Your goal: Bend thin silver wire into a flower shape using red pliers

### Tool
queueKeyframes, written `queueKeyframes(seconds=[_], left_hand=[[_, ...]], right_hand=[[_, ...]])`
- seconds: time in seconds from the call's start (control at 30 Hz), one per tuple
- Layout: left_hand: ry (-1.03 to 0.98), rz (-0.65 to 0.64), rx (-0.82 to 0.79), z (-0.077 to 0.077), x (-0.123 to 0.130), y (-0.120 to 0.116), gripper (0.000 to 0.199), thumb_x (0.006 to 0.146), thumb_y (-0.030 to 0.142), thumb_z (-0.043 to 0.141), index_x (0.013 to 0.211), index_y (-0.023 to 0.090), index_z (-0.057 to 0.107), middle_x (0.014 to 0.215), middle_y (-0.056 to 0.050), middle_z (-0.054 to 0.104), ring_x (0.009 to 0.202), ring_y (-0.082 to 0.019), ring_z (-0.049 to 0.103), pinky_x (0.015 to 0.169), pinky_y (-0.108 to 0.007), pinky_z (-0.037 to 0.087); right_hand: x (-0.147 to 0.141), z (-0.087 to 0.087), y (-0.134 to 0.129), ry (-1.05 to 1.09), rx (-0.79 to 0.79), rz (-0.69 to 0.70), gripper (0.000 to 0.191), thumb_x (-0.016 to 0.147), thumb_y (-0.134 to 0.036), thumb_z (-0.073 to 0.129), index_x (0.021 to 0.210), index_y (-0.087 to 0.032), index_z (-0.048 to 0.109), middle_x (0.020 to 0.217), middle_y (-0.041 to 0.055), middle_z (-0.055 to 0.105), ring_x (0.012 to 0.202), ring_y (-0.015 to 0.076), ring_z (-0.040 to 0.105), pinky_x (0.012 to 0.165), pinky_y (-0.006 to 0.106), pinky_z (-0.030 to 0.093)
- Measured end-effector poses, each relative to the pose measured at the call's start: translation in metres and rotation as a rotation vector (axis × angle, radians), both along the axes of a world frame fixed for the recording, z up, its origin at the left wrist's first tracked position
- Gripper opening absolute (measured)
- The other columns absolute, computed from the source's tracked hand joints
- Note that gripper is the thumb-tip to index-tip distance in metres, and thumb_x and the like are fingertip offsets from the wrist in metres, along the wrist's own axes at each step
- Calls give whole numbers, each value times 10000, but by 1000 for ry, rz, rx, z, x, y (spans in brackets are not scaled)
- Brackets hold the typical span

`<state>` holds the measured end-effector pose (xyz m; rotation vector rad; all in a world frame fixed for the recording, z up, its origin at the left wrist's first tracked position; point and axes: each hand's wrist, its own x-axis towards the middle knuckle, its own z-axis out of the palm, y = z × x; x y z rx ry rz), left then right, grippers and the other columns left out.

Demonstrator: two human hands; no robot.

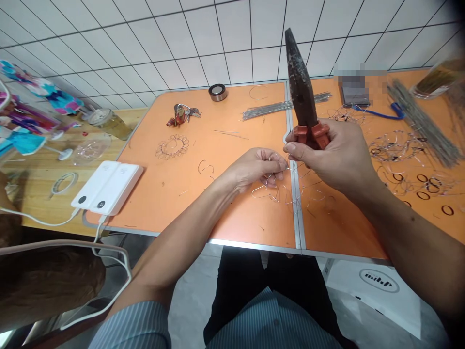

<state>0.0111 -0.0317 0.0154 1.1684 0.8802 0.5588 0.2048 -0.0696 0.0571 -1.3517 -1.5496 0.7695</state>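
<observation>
My right hand point(337, 155) grips a pair of pliers point(301, 87) by red-brown handles, the dark jaws pointing up and closed. Just left of it, my left hand point(259, 167) pinches thin bent wire point(259, 192) between thumb and fingers, above the table's metal seam. Looped wire shapes point(281, 196) hang or lie below that hand; I cannot tell which parts are joined. A ring of wire petals point(172, 147) lies farther left on the orange table point(232, 218), with curved wire offcuts point(206, 167) between.
Bundles of straight wire point(261, 111) point(425, 121) lie at the back and right. Keys point(180, 115), a tape roll point(217, 92) and a phone point(354, 92) sit toward the wall. Small dark rings point(423, 196) and wire coils point(395, 145) cover the right side. A white power bank point(112, 186) stands left.
</observation>
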Motion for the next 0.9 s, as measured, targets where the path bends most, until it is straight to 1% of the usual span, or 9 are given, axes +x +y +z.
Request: queueKeyframes(seconds=[0.13,0.23,0.33,0.4,0.47,0.57,0.67,0.83,0.9], left_hand=[[-26,25,87,-2,0,-1,44,920,150,779,935,168,742,804,-27,794,570,-83,652,590,-229,525],[-52,51,212,-3,1,-2,191,888,113,792,1067,177,769,841,-7,794,681,-92,701,674,-223,560],[-93,79,300,-3,3,-3,264,874,98,791,1123,186,776,903,-2,785,788,-111,737,762,-243,613],[-110,117,344,-3,5,-3,265,854,78,786,1093,189,763,951,0,786,787,-107,731,765,-248,619],[-110,139,386,-3,6,-2,249,828,54,786,1037,187,757,977,5,790,749,-89,711,738,-234,597],[-93,115,396,-4,5,-1,134,853,88,811,949,175,775,909,-1,788,727,-90,697,742,-234,582],[-81,111,363,-5,4,-1,63,885,163,858,919,171,806,833,-12,777,752,-113,711,765,-247,591],[-123,131,325,-6,5,0,212,805,259,988,898,158,827,832,-14,779,728,-99,696,721,-230,586],[-114,149,322,-6,7,0,214,799,253,992,871,159,813,834,-13,780,708,-88,676,695,-219,574]], right_hand=[[-1,-1,2,21,10,-16,139,845,-200,825,817,-315,750,885,-9,823,850,241,782,803,430,682],[-1,0,1,18,0,-25,137,858,-238,858,839,-323,752,880,-11,821,844,238,781,788,416,682],[-1,1,1,-3,-12,-29,144,890,-280,886,873,-321,749,864,-8,804,816,234,778,771,414,682],[-2,2,1,1,-11,-41,156,897,-266,880,869,-312,733,847,-5,787,785,228,770,755,412,676],[-3,3,2,13,-9,-48,170,887,-245,873,847,-302,717,842,1,776,780,227,763,758,414,673],[-4,5,1,24,-19,-40,177,869,-194,837,816,-300,705,847,8,776,777,229,748,779,433,671],[-4,6,1,17,-36,-18,187,877,-183,798,797,-319,698,849,10,784,779,241,739,801,465,672],[-4,4,1,12,-26,-38,175,879,-200,794,783,-317,707,794,5,750,785,252,742,814,476,670],[-4,3,2,0,-23,-48,181,889,-192,797,781,-308,708,774,4,732,766,244,732,800,461,669]])
